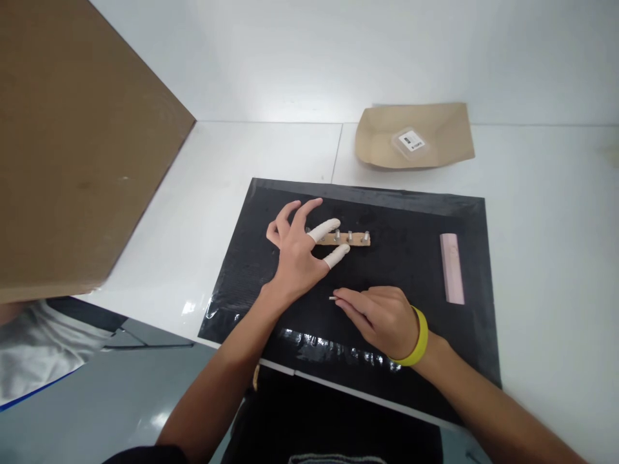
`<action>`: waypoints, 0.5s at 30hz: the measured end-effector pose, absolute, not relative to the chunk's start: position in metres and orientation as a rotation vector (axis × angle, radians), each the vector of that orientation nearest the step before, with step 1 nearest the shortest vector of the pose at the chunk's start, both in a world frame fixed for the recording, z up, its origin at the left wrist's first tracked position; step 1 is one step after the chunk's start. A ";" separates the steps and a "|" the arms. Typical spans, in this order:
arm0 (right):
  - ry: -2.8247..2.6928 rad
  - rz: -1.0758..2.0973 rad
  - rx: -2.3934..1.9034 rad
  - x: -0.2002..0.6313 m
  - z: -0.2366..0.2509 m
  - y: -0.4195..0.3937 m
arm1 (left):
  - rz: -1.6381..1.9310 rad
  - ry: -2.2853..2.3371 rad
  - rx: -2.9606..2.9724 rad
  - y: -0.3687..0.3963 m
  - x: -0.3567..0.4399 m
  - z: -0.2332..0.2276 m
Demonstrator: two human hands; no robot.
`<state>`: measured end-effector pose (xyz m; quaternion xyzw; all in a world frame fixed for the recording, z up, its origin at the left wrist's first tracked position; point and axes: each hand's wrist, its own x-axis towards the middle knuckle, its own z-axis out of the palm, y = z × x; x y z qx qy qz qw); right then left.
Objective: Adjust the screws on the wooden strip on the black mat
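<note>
Our left hand is spreading its fingers, holding a wooden strip of upright screws on a black mat. Our right hand is pinching a small screw. The white bench is carrying a paper tray.

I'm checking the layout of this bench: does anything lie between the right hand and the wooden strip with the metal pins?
Nothing visible does. Between the right hand and the wooden strip lies only bare black mat; the left hand rests on the strip's left end.
</note>
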<state>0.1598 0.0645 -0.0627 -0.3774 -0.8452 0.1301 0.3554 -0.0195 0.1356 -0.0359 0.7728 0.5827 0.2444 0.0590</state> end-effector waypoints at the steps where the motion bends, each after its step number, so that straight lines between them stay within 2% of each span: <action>1: -2.183 0.335 -0.978 0.160 -0.063 0.064 | 0.729 1.749 2.350 0.136 -0.020 -0.035; 15: -2.179 0.339 -0.969 0.161 -0.064 0.064 | 0.734 1.699 2.403 0.140 -0.020 -0.035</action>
